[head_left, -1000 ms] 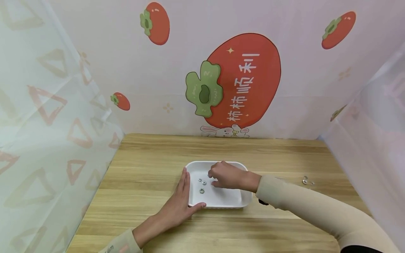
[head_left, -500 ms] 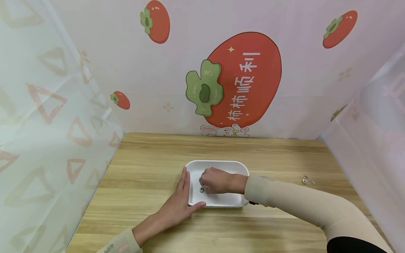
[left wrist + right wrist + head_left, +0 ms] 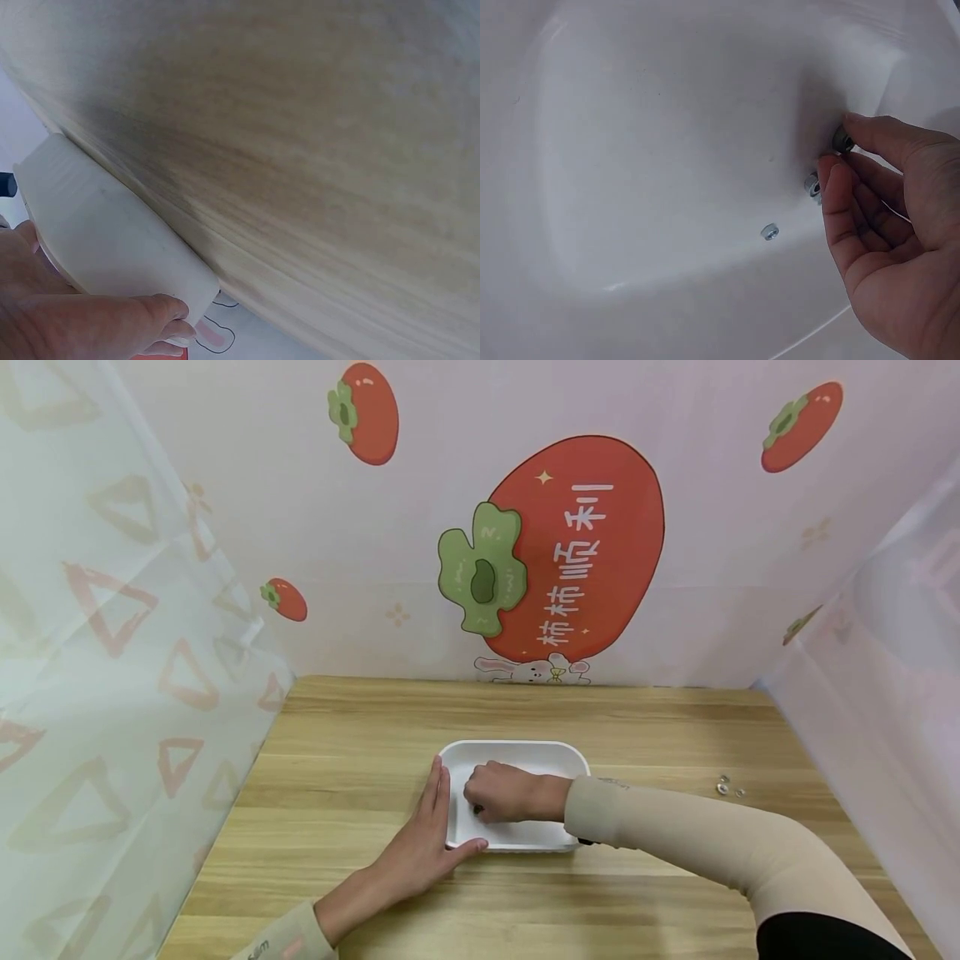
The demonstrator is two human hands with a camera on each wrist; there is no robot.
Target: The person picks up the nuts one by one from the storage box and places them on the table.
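A white rectangular tray (image 3: 525, 837) sits on the wooden table. Along its left side lie the straight fingers of my left hand (image 3: 420, 843), the thumb stretched to the front rim. My right hand (image 3: 498, 792) is down inside the tray's left half. In the right wrist view, its thumb and a finger pinch a dark metal nut (image 3: 843, 139) close over the tray floor. Right by the fingertips is a second, silvery nut (image 3: 812, 184), partly hidden by the hand. A smaller nut (image 3: 770, 232) lies apart from the fingers.
Several small metal pieces (image 3: 722, 789) lie on the wooden table (image 3: 360, 735) to the right of the tray. Behind the table stands a pale wall sheet (image 3: 337, 543) printed with persimmons. Printed sheets also close off both sides.
My right hand has moved left and lower within the tray, covering the nuts in the head view, and its fingers have closed on one nut. The left hand stays at the rim.
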